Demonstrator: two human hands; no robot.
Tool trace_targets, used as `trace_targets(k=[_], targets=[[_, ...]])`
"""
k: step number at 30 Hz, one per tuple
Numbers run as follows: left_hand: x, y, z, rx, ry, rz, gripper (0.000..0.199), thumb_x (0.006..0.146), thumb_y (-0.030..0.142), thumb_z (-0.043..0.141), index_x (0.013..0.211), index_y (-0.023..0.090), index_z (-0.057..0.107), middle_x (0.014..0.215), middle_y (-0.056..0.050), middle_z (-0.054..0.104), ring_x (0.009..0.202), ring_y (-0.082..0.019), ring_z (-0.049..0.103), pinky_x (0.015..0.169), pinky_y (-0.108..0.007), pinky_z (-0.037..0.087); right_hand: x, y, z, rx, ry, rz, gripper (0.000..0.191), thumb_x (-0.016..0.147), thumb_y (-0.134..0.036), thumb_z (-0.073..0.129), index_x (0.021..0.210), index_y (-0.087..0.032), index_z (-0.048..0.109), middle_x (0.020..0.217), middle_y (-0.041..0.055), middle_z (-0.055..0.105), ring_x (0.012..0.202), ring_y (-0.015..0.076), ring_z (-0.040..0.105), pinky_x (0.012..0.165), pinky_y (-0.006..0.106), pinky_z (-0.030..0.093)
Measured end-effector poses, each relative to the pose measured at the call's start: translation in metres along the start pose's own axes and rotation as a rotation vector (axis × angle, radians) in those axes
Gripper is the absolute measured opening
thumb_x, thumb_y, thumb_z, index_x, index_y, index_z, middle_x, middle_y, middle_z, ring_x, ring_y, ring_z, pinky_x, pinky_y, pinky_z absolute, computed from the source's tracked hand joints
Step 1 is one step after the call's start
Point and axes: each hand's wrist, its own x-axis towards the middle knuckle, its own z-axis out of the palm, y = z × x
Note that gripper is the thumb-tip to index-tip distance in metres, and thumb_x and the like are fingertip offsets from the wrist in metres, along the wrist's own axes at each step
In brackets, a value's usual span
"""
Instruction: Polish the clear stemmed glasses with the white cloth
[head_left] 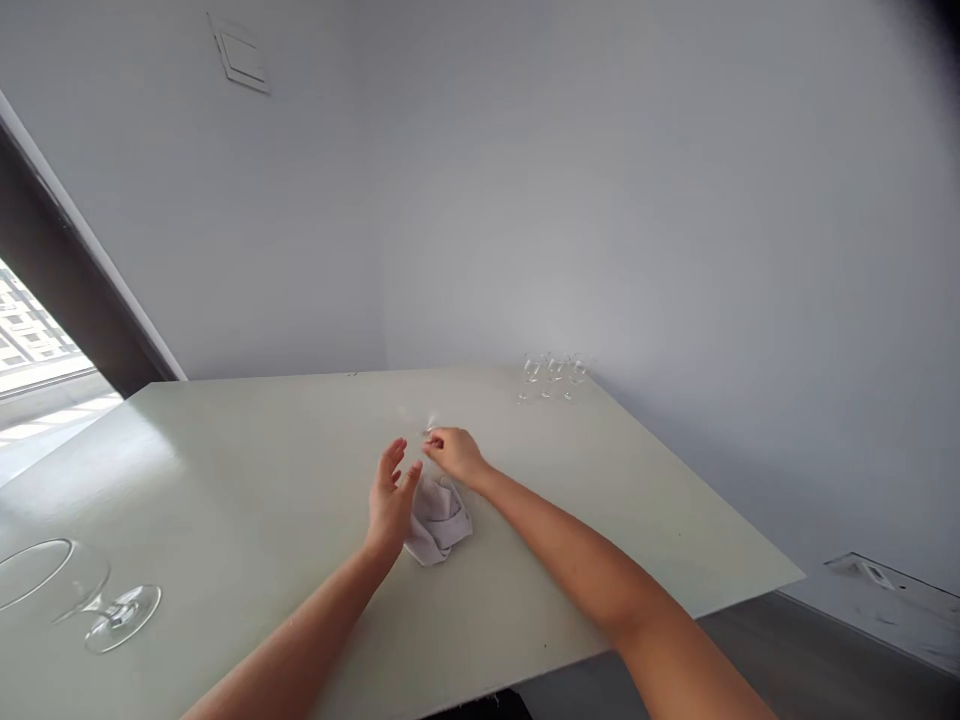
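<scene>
Bare forearms (585,560) cross the table (262,450). Open fingers (391,462) of the left hand (390,505) hold nothing; the right hand (457,455) pinches near a blurred glint, its hold unclear. A crumpled grey cloth (439,520) lies between them, within easy reach. A wine glass (79,590) lies on its side, and three small stemmed glasses (555,375) stand upright at the far edge.

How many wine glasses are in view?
4: three clear stemmed wine glasses upright at the far end of the pale table, one on its side at near left. A glint by the right hand may be another.
</scene>
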Motion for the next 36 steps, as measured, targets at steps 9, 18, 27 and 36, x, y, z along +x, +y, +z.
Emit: trace_targets(k=[9, 18, 27, 36], targets=[[-0.004, -0.016, 0.001, 0.390, -0.121, 0.003, 0.034, 0.072, 0.031, 0.055, 0.106, 0.024, 0.053, 0.112, -0.007, 0.056, 0.110, -0.022, 0.047, 0.090, -0.037, 0.035, 0.060, 0.100, -0.059, -0.114, 0.219, 0.432, 0.018, 0.081, -0.023, 0.044, 0.075, -0.014, 0.059, 0.076, 0.0082, 0.062, 0.069, 0.0163, 0.056, 0.055, 0.023, 0.032], [-0.003, -0.018, 0.001, 0.429, -0.129, 0.011, 0.033, 0.074, 0.031, 0.051, 0.106, 0.024, 0.053, 0.109, -0.006, 0.055, 0.106, -0.022, 0.047, 0.089, -0.036, 0.035, 0.084, 0.128, -0.051, -0.105, 0.233, 0.535, 0.017, 0.081, -0.025, 0.046, 0.077, -0.015, 0.059, 0.076, 0.0074, 0.061, 0.067, 0.0155, 0.056, 0.053, 0.023, 0.032], [-0.005, -0.012, 0.001, 0.426, -0.142, 0.023, 0.029, 0.074, 0.028, 0.051, 0.102, 0.024, 0.055, 0.108, -0.005, 0.056, 0.105, -0.022, 0.048, 0.089, -0.036, 0.035, 0.080, 0.126, -0.054, -0.047, 0.283, 0.512, 0.021, 0.079, -0.027, 0.049, 0.092, -0.014, 0.058, 0.086, 0.0080, 0.062, 0.077, 0.0167, 0.056, 0.059, 0.023, 0.034], [-0.003, -0.015, 0.001, 0.218, -0.036, -0.068, 0.025, 0.076, 0.029, 0.049, 0.099, 0.021, 0.054, 0.104, -0.007, 0.056, 0.093, -0.017, 0.054, 0.080, -0.031, 0.041, -0.008, 0.065, -0.054, 0.089, 0.174, 0.208, 0.027, 0.082, -0.035, 0.039, 0.087, -0.017, 0.058, 0.078, 0.0026, 0.059, 0.069, 0.0131, 0.052, 0.061, 0.022, 0.038]])
